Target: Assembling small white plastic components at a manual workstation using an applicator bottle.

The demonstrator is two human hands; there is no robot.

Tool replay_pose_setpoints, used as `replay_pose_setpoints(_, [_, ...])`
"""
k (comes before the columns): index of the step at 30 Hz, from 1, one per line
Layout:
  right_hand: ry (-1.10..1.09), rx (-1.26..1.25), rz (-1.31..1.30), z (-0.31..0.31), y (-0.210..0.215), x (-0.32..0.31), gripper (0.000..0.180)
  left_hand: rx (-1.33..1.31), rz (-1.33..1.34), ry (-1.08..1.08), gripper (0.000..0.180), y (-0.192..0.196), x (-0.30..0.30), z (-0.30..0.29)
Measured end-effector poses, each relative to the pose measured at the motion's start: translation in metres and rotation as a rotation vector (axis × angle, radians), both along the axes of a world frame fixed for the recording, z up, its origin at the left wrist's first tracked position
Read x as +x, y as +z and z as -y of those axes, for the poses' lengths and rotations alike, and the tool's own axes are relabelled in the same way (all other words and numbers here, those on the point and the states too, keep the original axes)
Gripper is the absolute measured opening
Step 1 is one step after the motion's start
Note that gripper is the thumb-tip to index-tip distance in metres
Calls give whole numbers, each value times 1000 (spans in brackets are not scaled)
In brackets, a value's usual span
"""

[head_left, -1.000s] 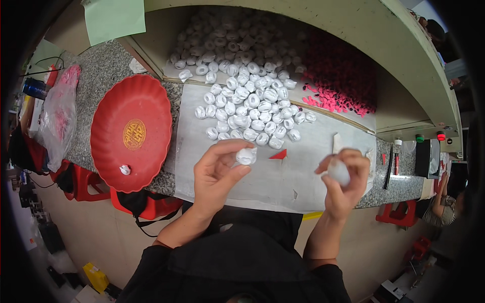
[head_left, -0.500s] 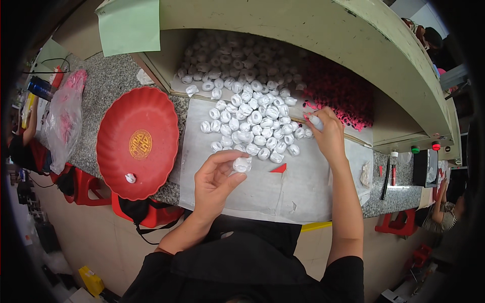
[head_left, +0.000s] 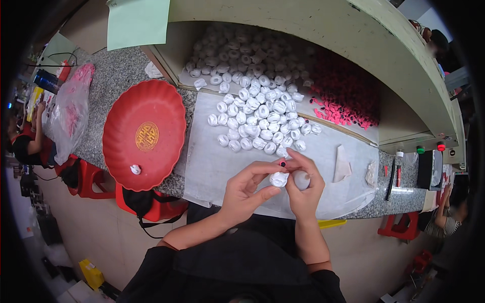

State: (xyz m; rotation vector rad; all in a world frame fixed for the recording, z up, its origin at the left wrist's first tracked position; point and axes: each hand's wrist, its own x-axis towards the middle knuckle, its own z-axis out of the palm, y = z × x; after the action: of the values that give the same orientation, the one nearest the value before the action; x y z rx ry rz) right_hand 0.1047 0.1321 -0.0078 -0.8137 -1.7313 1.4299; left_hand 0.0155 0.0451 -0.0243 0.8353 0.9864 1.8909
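Observation:
My left hand (head_left: 246, 191) pinches a small white hollow piece (head_left: 278, 179) between thumb and fingers, just above the near edge of the white sheet (head_left: 212, 166). My right hand (head_left: 303, 183) meets it from the right, holding a small red piece with a dark dot (head_left: 282, 163) at its fingertips over the white piece, and a small white bottle (head_left: 301, 179) rests in its palm. A heap of the same white pieces (head_left: 257, 121) lies on the sheet beyond my hands. Red pieces (head_left: 343, 101) are piled further back right.
A red scalloped plate (head_left: 151, 116) with one white piece (head_left: 135, 169) on it lies left on the granite counter (head_left: 116, 76). A clear plastic bag (head_left: 70, 108) sits far left. Folded paper scraps (head_left: 343, 164), pens and red stools are nearby; other people sit at both sides.
My right hand reached out to the pile of red pieces, then came back to my left hand with a red piece. The left hand kept holding its white piece.

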Motion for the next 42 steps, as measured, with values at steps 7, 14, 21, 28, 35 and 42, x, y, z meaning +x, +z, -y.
replay_pose_setpoints(7, [35, -187, -160, 0, -11, 17, 17, -28, 241, 65, 31, 3, -1, 4])
replay_pose_setpoints(14, [173, -425, -279, 8, 3, 30, 11, -13, -215, 144, 30, -3, -10, 7])
replay_pose_setpoints(21, [221, -527, -322, 10, 3, 21, 12, -57, -542, 185, 25, 5, -12, 8])
replay_pose_setpoints(28, [151, -537, -328, 10, 1, 17, 12, -42, -568, 169, 25, 6, -14, 8])
replay_pose_setpoints(35, [128, -322, -269, 11, -6, 18, 20, 26, -159, 35, 22, 3, -9, 9])
replay_pose_setpoints(42, [282, -385, -188, 12, -2, 23, 36, 15, -100, -75, 25, 3, -11, 13])
